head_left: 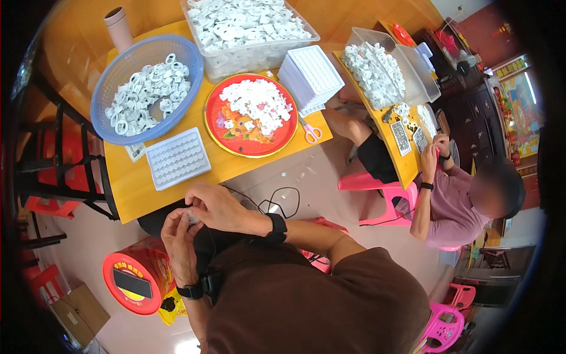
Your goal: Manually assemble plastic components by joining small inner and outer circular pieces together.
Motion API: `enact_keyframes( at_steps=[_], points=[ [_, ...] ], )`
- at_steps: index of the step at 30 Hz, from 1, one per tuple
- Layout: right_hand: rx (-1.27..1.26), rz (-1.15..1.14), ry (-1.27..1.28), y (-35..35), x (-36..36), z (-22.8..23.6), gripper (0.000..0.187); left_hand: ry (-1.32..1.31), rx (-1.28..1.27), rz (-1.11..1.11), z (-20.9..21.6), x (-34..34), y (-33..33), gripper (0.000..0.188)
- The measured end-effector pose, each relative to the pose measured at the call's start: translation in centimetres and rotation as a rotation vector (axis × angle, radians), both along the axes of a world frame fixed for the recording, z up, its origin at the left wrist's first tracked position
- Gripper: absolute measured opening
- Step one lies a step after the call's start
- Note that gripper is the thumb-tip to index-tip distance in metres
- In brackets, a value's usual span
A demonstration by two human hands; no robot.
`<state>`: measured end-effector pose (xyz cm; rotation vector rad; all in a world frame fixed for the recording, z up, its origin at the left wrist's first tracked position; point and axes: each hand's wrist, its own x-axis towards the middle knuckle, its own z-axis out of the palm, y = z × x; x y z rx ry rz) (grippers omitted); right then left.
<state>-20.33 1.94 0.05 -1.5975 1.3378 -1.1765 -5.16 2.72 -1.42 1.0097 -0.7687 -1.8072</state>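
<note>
In front of my lap, just off the table's near edge, my two hands meet at a small white plastic part [192, 218]. My left hand [178, 235] pinches it between the fingertips. Bent over it from above, my right hand [213, 207] has its fingers closed at the same part; they hide much of it. A white tray [178, 158] with rows of round shapes lies closest to my hands. Behind it, a blue basket [194, 65] holds many white ring-shaped parts. A red floral round tray [247, 131] carries a pile of small white pieces.
On the yellow table [127, 197] are a clear bin [253, 56] of white parts, stacked white trays [312, 74], pink scissors [311, 133] and a pink tumbler [118, 29]. A phone [132, 284] lies on a red drum [159, 259]. A co-worker [451, 206] sits at another table, right.
</note>
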Motion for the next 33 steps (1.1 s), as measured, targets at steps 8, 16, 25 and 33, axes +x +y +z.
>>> enact_keyframes(
  at_steps=[8,16,25,33],
  points=[
    [0.08,-0.01,-0.029,0.2,0.4,0.0,0.013,0.027,0.014,0.003,-0.3,0.1,0.2,0.014],
    [0.192,-0.022,-0.153,-0.1,1.0,-0.4,0.011,0.049,0.065,0.025,-0.6,0.6,0.4,0.014],
    [0.309,-0.002,-0.186,-0.2,1.0,-0.8,0.013,-0.025,0.062,0.042,-0.9,0.5,0.4,0.012],
    [0.32,-0.054,-0.052,-0.1,1.8,-1.4,0.014,-0.151,-0.059,0.04,-1.2,0.4,0.8,0.013]
  ],
)
